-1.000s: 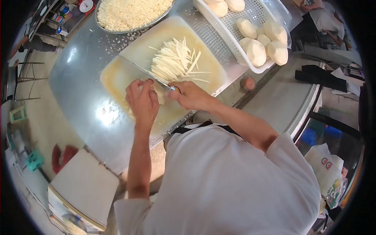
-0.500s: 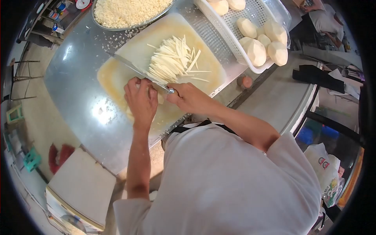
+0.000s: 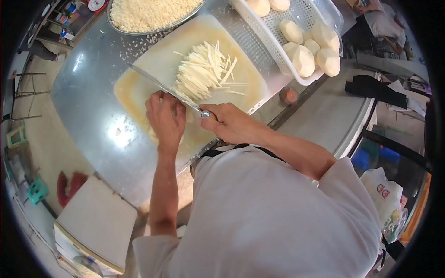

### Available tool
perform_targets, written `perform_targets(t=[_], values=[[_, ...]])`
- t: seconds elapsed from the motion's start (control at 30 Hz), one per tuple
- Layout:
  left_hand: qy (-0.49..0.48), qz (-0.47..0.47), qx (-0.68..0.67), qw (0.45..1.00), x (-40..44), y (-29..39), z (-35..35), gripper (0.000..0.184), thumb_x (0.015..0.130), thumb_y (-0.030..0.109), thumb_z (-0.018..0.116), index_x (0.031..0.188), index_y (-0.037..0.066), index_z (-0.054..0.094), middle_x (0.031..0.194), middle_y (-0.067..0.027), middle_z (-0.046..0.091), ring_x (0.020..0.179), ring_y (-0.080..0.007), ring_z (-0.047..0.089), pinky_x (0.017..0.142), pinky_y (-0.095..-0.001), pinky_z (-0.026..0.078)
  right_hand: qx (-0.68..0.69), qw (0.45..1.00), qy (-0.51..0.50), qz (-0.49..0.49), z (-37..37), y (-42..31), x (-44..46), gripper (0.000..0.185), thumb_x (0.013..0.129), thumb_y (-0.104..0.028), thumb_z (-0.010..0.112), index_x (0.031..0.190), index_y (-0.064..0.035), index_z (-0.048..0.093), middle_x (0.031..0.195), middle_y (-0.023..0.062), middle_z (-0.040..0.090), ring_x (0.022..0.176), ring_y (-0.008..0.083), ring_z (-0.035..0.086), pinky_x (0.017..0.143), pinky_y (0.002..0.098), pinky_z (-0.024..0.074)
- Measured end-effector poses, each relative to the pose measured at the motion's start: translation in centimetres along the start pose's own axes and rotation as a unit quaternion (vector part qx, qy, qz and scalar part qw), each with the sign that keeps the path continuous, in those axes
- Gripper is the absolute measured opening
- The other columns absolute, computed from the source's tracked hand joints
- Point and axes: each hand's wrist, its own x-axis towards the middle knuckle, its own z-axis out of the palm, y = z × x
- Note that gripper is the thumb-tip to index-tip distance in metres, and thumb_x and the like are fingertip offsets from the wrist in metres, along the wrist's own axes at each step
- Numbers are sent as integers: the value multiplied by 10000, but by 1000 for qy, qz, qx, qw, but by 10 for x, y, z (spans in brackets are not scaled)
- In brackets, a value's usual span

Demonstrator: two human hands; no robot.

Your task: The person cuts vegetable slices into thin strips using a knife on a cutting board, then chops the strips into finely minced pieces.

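Pale, slender strips (image 3: pixel 198 74); long-bladed knife (image 3: pixel 155 81)

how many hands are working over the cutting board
2. The left hand is bent over the board beside the knife blade; the right hand grips the knife's handle by the board's near edge. Some fingertips are hidden, but both hands show.

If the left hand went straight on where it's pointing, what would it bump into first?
Probably the knife blade, which slants across just ahead of the left hand. They look very close, and this view can't show whether they touch.
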Motion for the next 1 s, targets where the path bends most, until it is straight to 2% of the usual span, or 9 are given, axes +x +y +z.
perform_targets(t=[0.13,0.23,0.43,0.63,0.73,0.8,0.87,0.93,1.0], values=[[10,9,-8,1000,0,-2,0,249,826,106,692,1073,85,706,1176,-134,609,1118,-383,549,893,-511,454,-14,999,23,-23,7,12,18,372,985,-219,597,1127,121,648,828,331,668,783,475,678,762,501,532],[17,20,-3,1000,0,-4,3,248,823,100,689,1070,88,707,1188,-139,613,1118,-390,550,895,-516,457,8,1000,-19,14,-5,-7,-1,419,987,-218,596,1217,129,646,835,320,678,804,449,695,785,475,549],[25,18,-26,999,2,-4,2,233,814,91,680,1046,74,687,1158,-154,636,1081,-408,563,895,-524,460,58,995,-14,79,3,3,12,456,989,-226,595,1275,128,629,825,303,683,785,410,706,791,466,547],[36,19,-37,998,3,1,1,226,805,64,678,1032,57,673,1126,-158,638,1069,-423,565,902,-524,464,0,1000,-16,9,5,4,-4,500,1007,-259,601,1329,123,605,881,332,696,858,431,728,819,469,551],[1,-6,-38,999,3,0,-2,276,809,50,672,1084,56,689,1116,-163,623,1083,-413,559,941,-510,453,10,1000,8,1,15,26,15,488,1008,-288,603,1276,119,624,875,329,697,854,435,728,818,482,549],[22,27,-40,999,-5,-4,-5,327,855,20,659,1180,39,691,1140,-181,615,1106,-404,554,972,-507,443,17,1000,13,8,18,31,15,507,1005,-316,607,1269,116,628,852,314,695,831,425,724,806,479,549],[22,49,-13,998,-9,-4,-9,361,888,0,641,1243,36,693,1163,-196,600,1129,-397,547,993,-509,436,39,999,6,15,14,31,19,562,1019,-347,610,1345,110,584,773,229,653,726,329,670,716,431,532],[-12,48,45,998,-23,1,-13,378,906,-11,617,1272,47,694,1183,-207,579,1153,-392,538,1004,-515,432,82,996,-23,37,17,31,18,673,1050,-381,612,1506,101,494,637,75,571,538,147,566,550,340,497],[-22,31,48,998,-27,4,-11,369,899,-12,608,1256,39,684,1197,-211,557,1156,-400,524,1002,-522,430,91,991,-43,90,13,18,11,670,1054,-380,607,1503,105,496,630,75,569,535,143,567,544,333,494]])
